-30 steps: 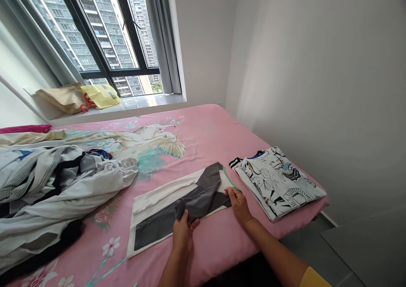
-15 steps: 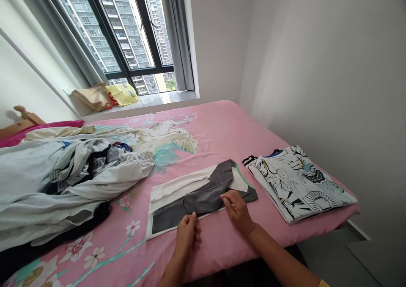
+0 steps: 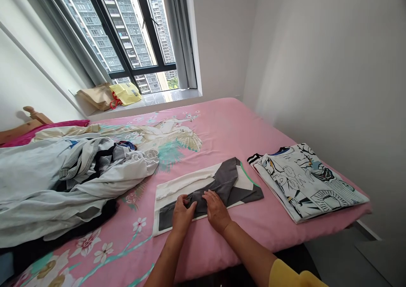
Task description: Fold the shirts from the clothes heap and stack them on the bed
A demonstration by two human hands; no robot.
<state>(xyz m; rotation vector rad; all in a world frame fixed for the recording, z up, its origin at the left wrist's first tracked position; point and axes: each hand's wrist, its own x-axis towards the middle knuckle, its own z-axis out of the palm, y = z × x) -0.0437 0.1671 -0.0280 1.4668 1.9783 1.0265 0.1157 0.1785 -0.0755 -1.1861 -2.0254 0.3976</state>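
Note:
A white and dark grey shirt (image 3: 241,180) with a green-edged neckline lies folded lengthwise on the bed. Its grey sleeve is laid back along the body. My left hand (image 3: 183,215) is at the shirt's near side, thumb and fingers curled around a bunched bit of the grey fabric. To its right, my right hand (image 3: 217,211) rests on the same sleeve, fingers stretched out and lying on the cloth. The fingertips of both hands press into the fabric, partly hidden in its creases.
A folded stack of printed white shirts (image 3: 304,183) lies at the bed's right edge. On the left is a loose heap of clothes (image 3: 104,181). The pink flowered bedsheet (image 3: 222,126) reaches to the windowsill, where a brown paper bag (image 3: 97,97) and a yellow bag (image 3: 128,94) stand.
My right hand has moved left from near the neckline to the middle of the sleeve. My left hand has moved up onto the grey fabric, and the hands are closer together.

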